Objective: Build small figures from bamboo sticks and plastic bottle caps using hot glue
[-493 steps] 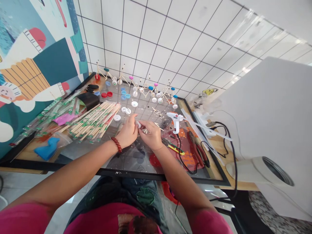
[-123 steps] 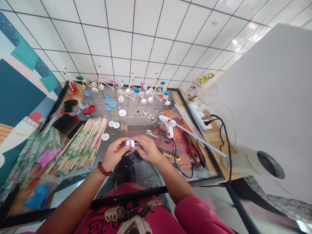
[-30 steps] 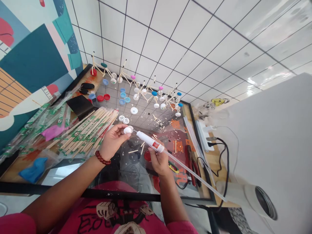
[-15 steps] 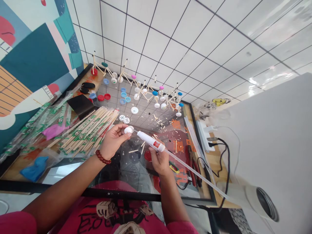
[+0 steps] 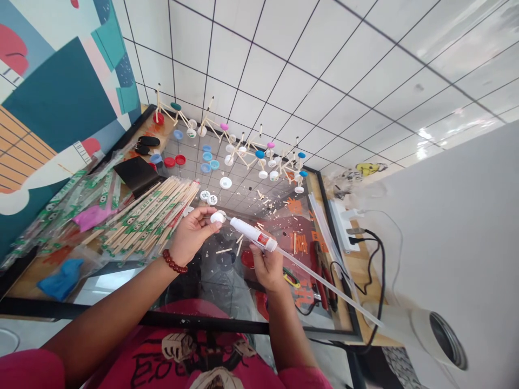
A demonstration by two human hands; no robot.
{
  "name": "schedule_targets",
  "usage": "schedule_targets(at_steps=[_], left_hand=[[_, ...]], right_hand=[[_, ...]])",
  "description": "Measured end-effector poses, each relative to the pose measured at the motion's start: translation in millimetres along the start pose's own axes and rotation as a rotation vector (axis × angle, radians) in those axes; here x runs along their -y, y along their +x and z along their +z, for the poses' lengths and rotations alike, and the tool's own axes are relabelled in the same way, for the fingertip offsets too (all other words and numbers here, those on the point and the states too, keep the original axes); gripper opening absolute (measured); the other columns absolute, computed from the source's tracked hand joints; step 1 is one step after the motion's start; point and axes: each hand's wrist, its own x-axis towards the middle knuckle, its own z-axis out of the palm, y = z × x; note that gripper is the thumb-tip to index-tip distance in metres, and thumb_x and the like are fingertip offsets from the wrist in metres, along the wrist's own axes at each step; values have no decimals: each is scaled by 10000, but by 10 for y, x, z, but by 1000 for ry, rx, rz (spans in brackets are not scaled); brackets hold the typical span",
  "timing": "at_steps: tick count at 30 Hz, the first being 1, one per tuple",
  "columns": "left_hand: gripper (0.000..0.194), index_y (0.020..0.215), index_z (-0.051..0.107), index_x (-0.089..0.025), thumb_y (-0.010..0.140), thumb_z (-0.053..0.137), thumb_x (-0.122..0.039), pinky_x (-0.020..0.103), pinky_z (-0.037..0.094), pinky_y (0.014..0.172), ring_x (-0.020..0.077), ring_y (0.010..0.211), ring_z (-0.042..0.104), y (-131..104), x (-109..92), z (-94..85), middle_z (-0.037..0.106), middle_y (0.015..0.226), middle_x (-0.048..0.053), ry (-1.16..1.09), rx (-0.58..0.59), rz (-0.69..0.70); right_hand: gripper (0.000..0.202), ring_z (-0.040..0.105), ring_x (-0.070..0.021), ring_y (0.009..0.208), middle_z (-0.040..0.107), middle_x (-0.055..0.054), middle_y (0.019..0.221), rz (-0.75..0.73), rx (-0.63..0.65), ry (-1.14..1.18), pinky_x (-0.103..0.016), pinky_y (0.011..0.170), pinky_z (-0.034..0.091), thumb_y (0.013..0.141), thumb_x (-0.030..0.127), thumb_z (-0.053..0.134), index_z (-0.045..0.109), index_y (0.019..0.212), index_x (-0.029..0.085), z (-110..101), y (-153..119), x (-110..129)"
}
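Between the thumb and fingers of my left hand (image 5: 193, 233) is a white bottle cap (image 5: 218, 217), held above the glass tabletop. My right hand (image 5: 268, 265) is wrapped round a white glue gun (image 5: 252, 233) with a red label. A long clear glue stick (image 5: 324, 282) runs out of the gun's back end toward the lower right. The gun's nozzle points left and is at the cap's right edge; whether it touches cannot be made out. White caps (image 5: 208, 198) with dark markings lie just beyond my left hand.
Small stick-and-cap models (image 5: 259, 154) line the table's back edge. Blue caps (image 5: 207, 156) and red caps (image 5: 180, 159) lie before them. Wrapped chopsticks (image 5: 150, 219) are heaped at left. Pliers (image 5: 324, 270), a power strip (image 5: 344, 224) and black cables (image 5: 380, 281) are at right.
The cap and the glue gun's nozzle have come closer together, with the nozzle now at the cap's edge. Both hands keep their hold. The whole view has shifted slightly.
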Motion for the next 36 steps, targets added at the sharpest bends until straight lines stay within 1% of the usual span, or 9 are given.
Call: schedule_targets(at_steps=[3, 9, 17, 20, 23, 26, 30, 33, 36], left_hand=[[461, 997, 796, -207, 661, 1077, -350, 354, 648, 741, 189, 795, 736, 9, 10, -6, 831, 981, 48, -10, -2, -4], [430, 977, 800, -205, 682, 1065, -370, 334, 634, 727, 174, 740, 738, 40, 27, -44, 834, 948, 50, -29, -11, -17], [472, 976, 798, -192, 634, 1077, -359, 325, 648, 727, 162, 732, 739, 21, -5, -22, 831, 925, 41, -43, -16, -77], [450, 960, 797, -203, 643, 1074, -363, 321, 647, 719, 178, 770, 756, 28, -2, -23, 838, 954, 50, -54, -28, -64], [442, 961, 799, -203, 651, 1072, -363, 314, 643, 717, 179, 777, 764, 35, 0, -34, 840, 967, 54, -71, -28, -61], [462, 1020, 821, -199, 662, 1068, -354, 317, 636, 729, 172, 769, 760, 35, 0, -45, 846, 993, 60, -77, -23, -69], [508, 1106, 873, -216, 669, 1061, -394, 328, 593, 705, 213, 833, 773, 35, 14, -48, 867, 1048, 78, -40, -26, -77], [503, 1083, 900, -233, 653, 1063, -438, 312, 538, 660, 218, 864, 750, 45, 30, -49, 878, 1074, 72, -5, -58, -51], [472, 1020, 898, -233, 643, 1066, -462, 317, 532, 665, 210, 860, 728, 57, 23, -53, 877, 1069, 60, -21, -61, -53]], right_hand=[[227, 784, -270, 950, 815, -83, 1092, -12, -2, 6, -429, 853, 695, 1127, 354, 596, 726, 1291, 266, -7, 8, 16], [243, 775, -260, 928, 806, -83, 1054, 31, 9, 9, -429, 857, 692, 1137, 383, 570, 732, 1270, 260, -11, 3, 17], [261, 785, -263, 964, 815, -74, 1070, 25, -19, -9, -433, 897, 696, 1125, 389, 597, 733, 1298, 249, -6, -14, -2], [271, 783, -264, 963, 816, -82, 1070, 42, -8, -16, -432, 891, 699, 1127, 408, 582, 729, 1288, 247, -3, -18, 2], [259, 774, -258, 913, 811, -85, 1038, 33, -8, -7, -414, 835, 692, 1135, 405, 567, 728, 1260, 246, -2, -9, 18], [248, 773, -254, 912, 812, -74, 1048, 7, -16, -13, -412, 818, 687, 1140, 419, 572, 726, 1243, 253, -6, 4, 38], [245, 778, -271, 951, 814, -85, 1077, -3, 0, -14, -439, 862, 693, 1144, 412, 571, 741, 1239, 263, -9, 9, 43], [236, 784, -271, 961, 816, -86, 1091, -8, 6, -11, -440, 869, 699, 1137, 391, 584, 744, 1254, 264, -5, -4, 25], [226, 790, -273, 980, 821, -79, 1119, -23, -4, -7, -442, 884, 702, 1126, 372, 606, 743, 1280, 279, 5, -24, 1]])
